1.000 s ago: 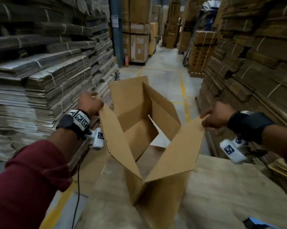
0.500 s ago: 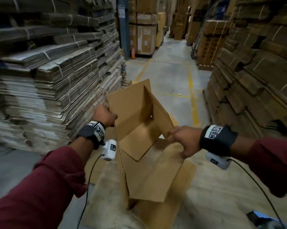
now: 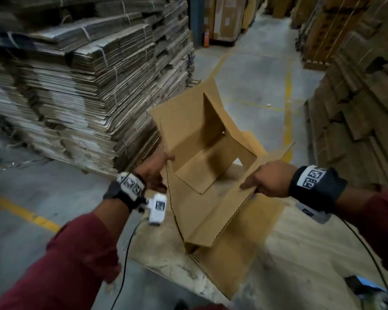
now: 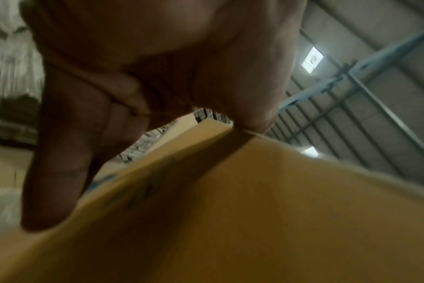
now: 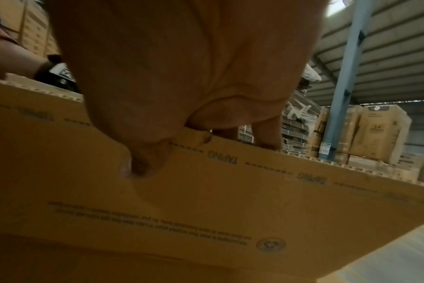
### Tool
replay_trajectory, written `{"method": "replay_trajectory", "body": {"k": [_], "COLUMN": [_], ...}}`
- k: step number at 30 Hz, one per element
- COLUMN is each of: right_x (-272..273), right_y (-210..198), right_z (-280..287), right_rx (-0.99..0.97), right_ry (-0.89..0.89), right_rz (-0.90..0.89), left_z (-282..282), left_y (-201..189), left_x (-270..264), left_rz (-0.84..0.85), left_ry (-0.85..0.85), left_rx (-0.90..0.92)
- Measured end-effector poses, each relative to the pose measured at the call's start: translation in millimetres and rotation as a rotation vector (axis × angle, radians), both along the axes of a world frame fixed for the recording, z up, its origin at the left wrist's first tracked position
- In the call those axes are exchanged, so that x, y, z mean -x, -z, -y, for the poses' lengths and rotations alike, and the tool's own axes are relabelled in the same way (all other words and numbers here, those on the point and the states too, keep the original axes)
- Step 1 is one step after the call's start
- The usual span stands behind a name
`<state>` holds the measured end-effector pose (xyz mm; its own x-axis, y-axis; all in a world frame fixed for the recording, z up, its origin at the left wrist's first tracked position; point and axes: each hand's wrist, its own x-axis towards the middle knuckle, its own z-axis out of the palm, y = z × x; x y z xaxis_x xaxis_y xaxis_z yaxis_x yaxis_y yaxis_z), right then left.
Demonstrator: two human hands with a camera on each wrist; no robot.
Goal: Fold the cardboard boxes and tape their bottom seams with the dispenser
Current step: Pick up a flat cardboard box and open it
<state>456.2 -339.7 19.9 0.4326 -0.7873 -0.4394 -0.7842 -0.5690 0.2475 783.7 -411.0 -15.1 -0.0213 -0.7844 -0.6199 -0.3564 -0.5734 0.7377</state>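
i was mid-fold: my left hand pinched the box side flap, my right hand had its fingers clamped on the long flap. next i judged both flaps needed pressing flat on the bench before taping.

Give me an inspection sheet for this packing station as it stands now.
Surface: pale worktable, scuffed.
Job's things: open cardboard box on the table, flaps up, no tape seen; dispenser not clearly seen.
Clutter: blue-and-dark object at the table's near right, unidentifiable.
Hands: left hand grips the left flap; right hand pinches the near right flap.
Cables: black wrist-camera cables hang from both wrists.
Surroundings: bundled flat cardboard stacks both sides, yellow-lined aisle.
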Motion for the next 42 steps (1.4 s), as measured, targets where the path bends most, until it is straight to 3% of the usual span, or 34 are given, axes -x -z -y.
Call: {"method": "replay_trajectory", "body": {"k": [2,5,8,10,14,17,21,25,28,30,32,35,39,42], "right_x": [-0.6,-0.8,4.3,11.1,11.4,0.9,-0.6,22.9,33.6,36.2,38.2,36.4,27.7,27.2], "right_y": [5.0,0.0,-23.0,-37.9,-51.0,-46.4,-30.7,-10.8,2.0,7.2,10.3,7.5,12.3,33.0], "right_z": [-7.2,-18.3,-26.7,-34.6,-51.2,-62.9,-72.7,-66.5,-55.5,-45.7,-31.1,-4.0,31.2,49.2], "right_rx": [0.026,0.031,0.014,-0.028,-0.135,-0.223,-0.255,-0.169,-0.27,-0.364,-0.353,-0.32,-0.3,-0.087], "right_ry": [-0.038,-0.002,0.079,0.147,0.163,0.134,0.176,0.256,0.367,0.471,0.514,0.559,0.615,0.586], "right_rz": [-0.023,-0.015,0.069,0.11,0.161,0.247,0.369,0.293,0.254,0.355,0.419,0.405,0.332,0.295], "left_z": [-24.0,-14.5,30.0,52.6,58.7,45.2,34.4,14.7,4.5,3.2,4.0,9.9,16.9,9.1], "left_y": [1.6,-1.3,-43.6,-76.2,-112.5,-90.5,-23.6,14.1,32.2,40.9,40.4,34.6,45.3,43.7], "left_x": [0.8,-8.4,-23.4,-26.3,1.0,26.9,40.0,49.6,52.0,44.5,27.3,-9.7,-48.2,-46.3], "left_rz": [-0.01,0.12,0.379,0.454,0.521,0.517,0.359,0.273,0.278,0.306,0.29,0.185,-0.047,-0.094], "left_ry": [0.045,0.004,-0.061,-0.062,0.147,0.292,0.444,0.52,0.686,0.753,0.729,0.54,0.243,0.136], "left_rx": [0.011,0.238,0.454,0.524,0.549,0.475,0.26,0.32,0.278,0.21,0.073,-0.066,-0.054,-0.001]}}
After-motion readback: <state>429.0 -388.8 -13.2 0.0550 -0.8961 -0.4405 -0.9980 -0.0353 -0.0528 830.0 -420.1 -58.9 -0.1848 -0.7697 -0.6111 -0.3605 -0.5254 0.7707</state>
